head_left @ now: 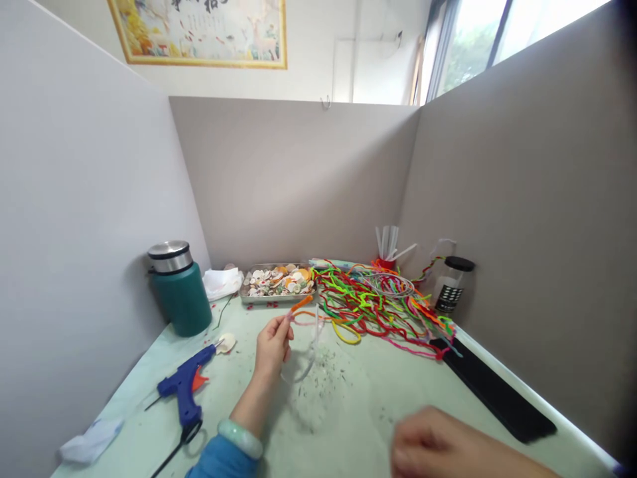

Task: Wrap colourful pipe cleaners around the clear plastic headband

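While the left hand (271, 342) is pinching an orange fuzzy wire (301, 305) that's pointing rightward and slightly away, the right hand (423, 439) is hanging out nearer the body, well apart, honestly too blurry to tell if it's gripping anything.

From close above the table (363, 418), the head camera looks forward and down, toward the grey partition (293, 179) at the back.

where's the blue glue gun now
In the head view, the blue glue gun lies at left on the table, nearer than the teal flask and left of the left hand, nozzle by a pale disc.
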A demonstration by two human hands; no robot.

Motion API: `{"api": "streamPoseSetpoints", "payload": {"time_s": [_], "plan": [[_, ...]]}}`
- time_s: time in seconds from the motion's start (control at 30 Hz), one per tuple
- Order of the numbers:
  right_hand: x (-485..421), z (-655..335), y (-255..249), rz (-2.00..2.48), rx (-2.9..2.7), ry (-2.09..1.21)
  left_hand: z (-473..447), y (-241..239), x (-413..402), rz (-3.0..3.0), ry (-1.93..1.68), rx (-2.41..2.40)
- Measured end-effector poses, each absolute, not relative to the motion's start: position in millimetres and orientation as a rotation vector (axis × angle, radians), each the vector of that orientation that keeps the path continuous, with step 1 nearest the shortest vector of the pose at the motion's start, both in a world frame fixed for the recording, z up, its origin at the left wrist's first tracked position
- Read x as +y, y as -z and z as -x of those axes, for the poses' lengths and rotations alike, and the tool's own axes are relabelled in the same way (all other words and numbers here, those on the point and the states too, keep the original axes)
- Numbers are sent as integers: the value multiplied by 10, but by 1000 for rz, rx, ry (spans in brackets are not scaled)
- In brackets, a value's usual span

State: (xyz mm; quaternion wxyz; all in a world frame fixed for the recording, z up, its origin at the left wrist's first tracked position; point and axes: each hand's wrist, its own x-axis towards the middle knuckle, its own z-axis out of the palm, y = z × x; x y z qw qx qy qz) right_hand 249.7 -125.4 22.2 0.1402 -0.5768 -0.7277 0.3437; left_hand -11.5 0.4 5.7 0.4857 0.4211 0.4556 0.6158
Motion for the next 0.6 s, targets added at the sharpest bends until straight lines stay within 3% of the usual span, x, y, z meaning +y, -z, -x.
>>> {"api": "streamPoseSetpoints", "payload": {"time_s": [0.07,0.13,0.23,0.37,0.6], "plan": [[-801,-2254,-271,1501,-2105,-1192,66,-156,0,-999,-1517,1038],[-358,-1929,-251,1148,-1812,-1522,7,-230,10,-964,-1537,956],[142,-1468,-135,807,-1418,-1717,-68,-244,62,-936,-1557,913],[432,-1198,52,669,-1167,-1623,-102,-90,163,-899,-1534,995],[526,-1248,268,893,-1274,-1328,-112,123,244,-834,-1465,1163]]}}
